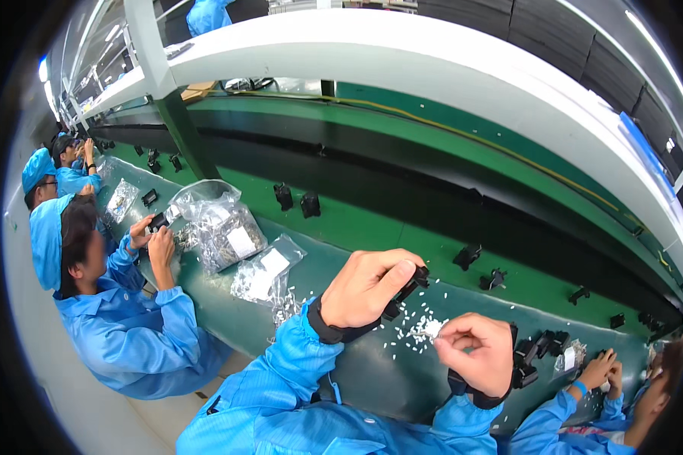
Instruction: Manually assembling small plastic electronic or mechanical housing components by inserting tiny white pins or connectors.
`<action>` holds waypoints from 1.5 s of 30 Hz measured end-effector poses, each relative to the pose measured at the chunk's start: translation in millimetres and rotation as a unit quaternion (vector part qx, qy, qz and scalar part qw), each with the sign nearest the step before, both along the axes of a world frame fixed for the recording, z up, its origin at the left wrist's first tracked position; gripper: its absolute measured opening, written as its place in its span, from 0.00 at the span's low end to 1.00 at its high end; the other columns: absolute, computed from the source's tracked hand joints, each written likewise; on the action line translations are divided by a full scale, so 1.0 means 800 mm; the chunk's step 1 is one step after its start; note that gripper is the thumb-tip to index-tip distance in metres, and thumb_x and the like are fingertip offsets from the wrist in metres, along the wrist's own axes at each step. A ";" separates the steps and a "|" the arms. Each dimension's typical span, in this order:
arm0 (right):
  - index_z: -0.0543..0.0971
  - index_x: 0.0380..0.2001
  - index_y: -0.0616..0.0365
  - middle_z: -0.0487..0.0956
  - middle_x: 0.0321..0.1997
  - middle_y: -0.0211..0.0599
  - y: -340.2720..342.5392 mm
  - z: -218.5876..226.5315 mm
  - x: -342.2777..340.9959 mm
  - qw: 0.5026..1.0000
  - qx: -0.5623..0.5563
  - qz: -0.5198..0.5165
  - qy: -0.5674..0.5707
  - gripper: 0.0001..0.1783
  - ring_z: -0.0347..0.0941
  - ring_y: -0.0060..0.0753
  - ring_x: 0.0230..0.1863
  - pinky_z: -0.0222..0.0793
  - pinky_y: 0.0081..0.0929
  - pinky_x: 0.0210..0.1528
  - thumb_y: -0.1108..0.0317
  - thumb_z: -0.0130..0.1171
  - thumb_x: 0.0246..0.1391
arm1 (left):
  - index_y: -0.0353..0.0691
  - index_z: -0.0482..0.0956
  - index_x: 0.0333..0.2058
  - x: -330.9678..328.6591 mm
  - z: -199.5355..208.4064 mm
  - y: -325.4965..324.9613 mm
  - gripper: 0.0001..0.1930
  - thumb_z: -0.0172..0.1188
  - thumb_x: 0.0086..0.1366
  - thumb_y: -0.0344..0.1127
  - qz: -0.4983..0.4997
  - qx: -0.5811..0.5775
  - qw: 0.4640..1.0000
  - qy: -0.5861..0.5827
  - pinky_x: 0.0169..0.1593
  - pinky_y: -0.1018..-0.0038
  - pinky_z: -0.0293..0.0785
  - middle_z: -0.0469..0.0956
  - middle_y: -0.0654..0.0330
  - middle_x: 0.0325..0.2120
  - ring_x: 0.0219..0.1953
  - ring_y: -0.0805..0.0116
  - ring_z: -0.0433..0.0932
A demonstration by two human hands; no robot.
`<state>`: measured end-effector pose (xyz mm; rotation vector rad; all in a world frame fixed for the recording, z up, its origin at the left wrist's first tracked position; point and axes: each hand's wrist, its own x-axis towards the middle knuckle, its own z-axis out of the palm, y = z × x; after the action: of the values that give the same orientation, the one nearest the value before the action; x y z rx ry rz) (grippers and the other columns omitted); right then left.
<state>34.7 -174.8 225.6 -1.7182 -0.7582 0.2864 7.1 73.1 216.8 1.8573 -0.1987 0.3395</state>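
Note:
My left hand (368,287) is closed around a small black plastic part (413,285), its thumb lying along the top. Much of that part is hidden by the fingers. Just right of it, over the green tabletop (364,371), my right hand (476,349) has thumb and fingertips pressed together. Whatever they may hold is too small to make out. Beside those fingertips lies a heap of tiny white pieces (425,329), with loose ones scattered around it. Black bands circle both wrists.
Clear bags of small parts (235,235) lie to the left, near a co-worker in blue (129,318). Black parts (537,349) cluster at right, by another worker's hands (601,371). More black parts (310,205) stand along the green strip beyond. A white shelf (402,49) spans above.

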 end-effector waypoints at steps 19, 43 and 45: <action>0.82 0.31 0.64 0.83 0.24 0.34 0.020 -0.010 -0.001 0.997 -0.011 -0.051 -0.054 0.07 0.80 0.22 0.25 0.75 0.19 0.29 0.81 0.69 0.46 | 0.31 0.85 0.43 -0.001 -0.002 -0.019 0.20 0.55 0.75 0.45 0.003 0.036 0.999 -0.001 0.28 0.72 0.76 0.85 0.51 0.29 0.20 0.67 0.81; 0.81 0.30 0.64 0.82 0.23 0.35 0.018 -0.007 -0.001 0.997 -0.031 -0.043 -0.059 0.07 0.80 0.22 0.23 0.75 0.20 0.28 0.81 0.69 0.46 | 0.30 0.85 0.45 -0.004 0.005 -0.012 0.22 0.54 0.76 0.46 0.009 0.081 0.996 0.028 0.39 0.69 0.79 0.86 0.49 0.32 0.33 0.60 0.85; 0.81 0.30 0.64 0.82 0.23 0.35 0.019 -0.008 -0.002 0.997 -0.028 -0.046 -0.056 0.07 0.80 0.22 0.23 0.75 0.20 0.28 0.81 0.69 0.46 | 0.30 0.85 0.45 -0.004 0.004 -0.013 0.22 0.54 0.76 0.47 0.004 0.082 0.996 0.028 0.39 0.69 0.79 0.86 0.49 0.32 0.32 0.60 0.85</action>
<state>33.1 -159.4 219.4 -1.8287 -0.7556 0.1491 3.9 62.8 219.8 2.0277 -0.1851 0.2847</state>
